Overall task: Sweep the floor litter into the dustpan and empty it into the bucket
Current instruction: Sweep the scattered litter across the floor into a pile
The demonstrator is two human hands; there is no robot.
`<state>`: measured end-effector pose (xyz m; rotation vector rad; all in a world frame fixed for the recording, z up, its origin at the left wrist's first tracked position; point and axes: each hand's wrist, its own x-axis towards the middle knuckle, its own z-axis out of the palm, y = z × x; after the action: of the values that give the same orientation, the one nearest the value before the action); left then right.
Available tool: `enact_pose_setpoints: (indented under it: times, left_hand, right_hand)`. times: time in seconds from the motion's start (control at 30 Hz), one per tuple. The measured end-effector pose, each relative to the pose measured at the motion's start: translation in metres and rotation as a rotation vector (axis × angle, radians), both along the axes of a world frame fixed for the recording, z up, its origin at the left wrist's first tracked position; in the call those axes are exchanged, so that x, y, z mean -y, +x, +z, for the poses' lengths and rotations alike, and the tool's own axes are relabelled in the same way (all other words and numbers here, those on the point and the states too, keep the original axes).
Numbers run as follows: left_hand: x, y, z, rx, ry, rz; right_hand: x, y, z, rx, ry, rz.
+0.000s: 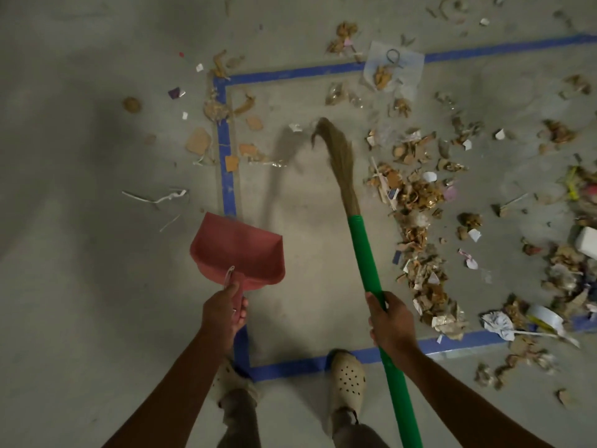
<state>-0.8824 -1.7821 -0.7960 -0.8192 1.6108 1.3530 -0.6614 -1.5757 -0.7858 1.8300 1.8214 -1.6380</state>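
Observation:
My left hand point(224, 310) grips the handle of a red dustpan point(239, 248), which hangs above the floor with nothing in it. My right hand point(389, 320) grips the green handle of a broom point(365, 257). Its straw bristles point(336, 156) reach forward to the floor inside a rectangle of blue tape point(227, 150). Litter point(416, 202) of paper scraps, torn cardboard and wrappers lies in a thick band right of the bristles. More scraps point(223, 108) lie along the tape's left side. No bucket is in view.
My two feet in pale clogs point(345, 379) stand at the near tape line. A clear plastic bag point(392, 66) lies across the far tape. A roll of white tape point(546, 316) and a white block point(588, 242) sit in the litter at the right.

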Motion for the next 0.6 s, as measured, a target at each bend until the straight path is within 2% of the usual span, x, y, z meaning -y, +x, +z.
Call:
enact_pose_setpoints:
  times: [0.3, 0.6]
  left_hand:
    - [0.085, -0.069, -0.025, 0.02, -0.03, 0.044]
    - [0.207, -0.151, -0.048, 0.037, -0.111, 0.109]
  right_hand:
    - [0.1, -0.097, -0.009, 0.015, -0.041, 0.207]
    - [0.209, -0.228, -0.029, 0.109, 0.011, 0.662]
